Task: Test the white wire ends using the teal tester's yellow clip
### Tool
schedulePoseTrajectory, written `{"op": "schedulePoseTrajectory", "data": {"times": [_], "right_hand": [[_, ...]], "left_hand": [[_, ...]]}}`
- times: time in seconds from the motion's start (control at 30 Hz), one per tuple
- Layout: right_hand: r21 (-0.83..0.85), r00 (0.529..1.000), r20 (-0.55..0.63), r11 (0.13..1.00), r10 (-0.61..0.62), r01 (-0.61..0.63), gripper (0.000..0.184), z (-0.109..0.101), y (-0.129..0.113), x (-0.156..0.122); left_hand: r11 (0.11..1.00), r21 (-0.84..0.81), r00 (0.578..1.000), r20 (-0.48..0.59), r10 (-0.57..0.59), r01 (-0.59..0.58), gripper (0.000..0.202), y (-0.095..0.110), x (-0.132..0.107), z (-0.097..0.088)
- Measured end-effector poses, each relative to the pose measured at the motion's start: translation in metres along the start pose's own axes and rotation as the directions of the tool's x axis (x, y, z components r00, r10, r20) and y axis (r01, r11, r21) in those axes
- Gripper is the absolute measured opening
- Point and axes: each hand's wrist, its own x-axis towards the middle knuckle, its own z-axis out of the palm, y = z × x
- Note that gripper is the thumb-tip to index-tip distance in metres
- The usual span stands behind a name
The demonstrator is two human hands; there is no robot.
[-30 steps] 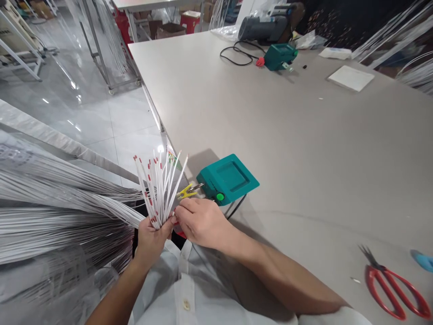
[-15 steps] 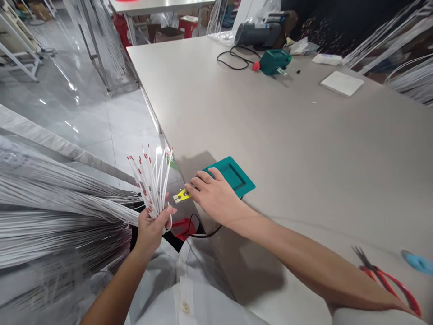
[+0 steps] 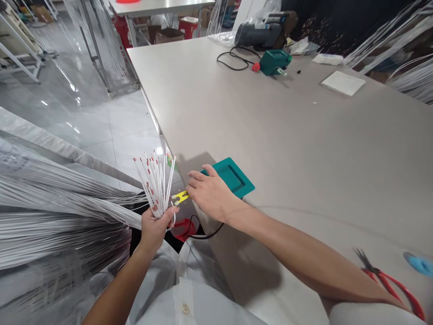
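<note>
My left hand (image 3: 158, 228) is closed round a bunch of white wires (image 3: 158, 185) with red-marked ends, which fan upward above the fist. One wire bends over near my thumb, just below a yellow two-pronged tool (image 3: 180, 197). My right hand (image 3: 211, 194) is curled over the back of that tool at the table's edge, its prongs pointing left toward the bunch. My palm hides the rest of it. Right behind the right hand lies a green rectangular tray (image 3: 241, 183). A black cord (image 3: 211, 234) runs beneath my right wrist.
Thick bundles of white wire (image 3: 67, 194) hang at my left. On the grey table (image 3: 287, 144) lie red-handled pliers (image 3: 385, 280), a blue object (image 3: 419, 263), a white pad (image 3: 343, 83), and a green device (image 3: 275, 62) beside a dark motor-like machine (image 3: 257, 34).
The left hand and its wire bunch have shifted slightly right and down. My right hand has moved a little left with the yellow tool.
</note>
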Motion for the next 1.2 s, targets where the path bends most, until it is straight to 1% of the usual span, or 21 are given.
{"op": "schedulePoseTrajectory", "data": {"times": [0.1, 0.23, 0.37, 0.4, 0.53, 0.7, 0.8, 0.9, 0.97, 1.0, 1.03, 1.1, 1.13, 1.2], "right_hand": [[0.010, 1.000, -0.007, 1.000, 0.001, -0.001, 0.024, 0.001, 0.000, 0.000], [-0.046, 0.999, 0.032, 0.999, -0.009, 0.011, 0.026, -0.002, 0.000, 0.000], [-0.099, 0.997, 0.074, 0.995, 0.021, -0.014, 0.013, -0.005, 0.001, -0.001], [-0.105, 0.996, 0.083, 0.994, 0.027, -0.018, 0.015, -0.005, 0.002, -0.001], [-0.125, 0.996, 0.080, 0.992, 0.031, -0.021, 0.037, -0.002, 0.002, -0.002], [-0.128, 0.997, 0.069, 0.992, 0.021, -0.012, 0.045, 0.002, 0.002, -0.003], [-0.096, 0.998, 0.061, 0.995, 0.026, -0.020, 0.049, 0.001, 0.004, -0.003], [-0.002, 0.999, -0.018, 1.000, 0.028, -0.028, 0.049, -0.005, 0.000, -0.005], [0.110, 0.993, -0.113, 0.994, 0.032, -0.019, 0.040, -0.007, -0.010, -0.009], [0.182, 0.984, -0.174, 0.983, 0.048, -0.016, 0.032, -0.008, -0.017, -0.011], [0.267, 0.974, -0.212, 0.963, 0.083, -0.024, 0.026, -0.007, -0.025, -0.014], [0.455, 0.953, -0.226, 0.887, 0.204, -0.082, 0.026, -0.002, -0.040, -0.017], [0.556, 0.945, -0.198, 0.824, 0.260, -0.111, 0.025, 0.001, -0.047, -0.018], [0.721, 0.922, -0.110, 0.668, 0.371, -0.183, 0.020, 0.008, -0.056, -0.017]], "left_hand": [[0.998, 0.056, 1.000, 0.000, 0.017, -0.017, 0.017, -0.001, 0.001, 0.001], [0.995, 0.088, 0.999, 0.013, 0.042, -0.043, 0.016, -0.002, 0.001, 0.002], [0.992, 0.107, 0.998, -0.029, 0.063, -0.060, 0.015, -0.003, 0.000, 0.003], [0.992, 0.107, 0.997, -0.041, 0.071, -0.066, 0.015, -0.004, 0.000, 0.003], [0.993, 0.089, 0.995, -0.056, 0.087, -0.082, 0.021, -0.004, -0.001, 0.002], [0.995, 0.074, 0.995, -0.059, 0.077, -0.073, 0.019, -0.003, -0.002, -0.001], [0.994, 0.077, 0.994, -0.072, 0.086, -0.080, 0.017, 0.000, -0.005, -0.004], [0.993, 0.082, 0.993, -0.077, 0.094, -0.088, 0.017, 0.004, -0.008, -0.006], [0.994, 0.071, 0.993, -0.068, 0.092, -0.088, 0.015, 0.008, -0.011, -0.008], [0.995, 0.059, 0.994, -0.067, 0.090, -0.086, 0.015, 0.009, -0.012, -0.008], [0.996, 0.043, 0.994, -0.071, 0.087, -0.084, 0.016, 0.011, -0.013, -0.008], [0.996, 0.026, 0.993, -0.078, 0.084, -0.082, 0.017, 0.012, -0.014, -0.009], [0.996, 0.039, 0.994, -0.076, 0.084, -0.082, 0.016, 0.013, -0.015, -0.010], [0.991, 0.107, 0.994, -0.057, 0.093, -0.087, 0.014, 0.014, -0.017, -0.011]]}}
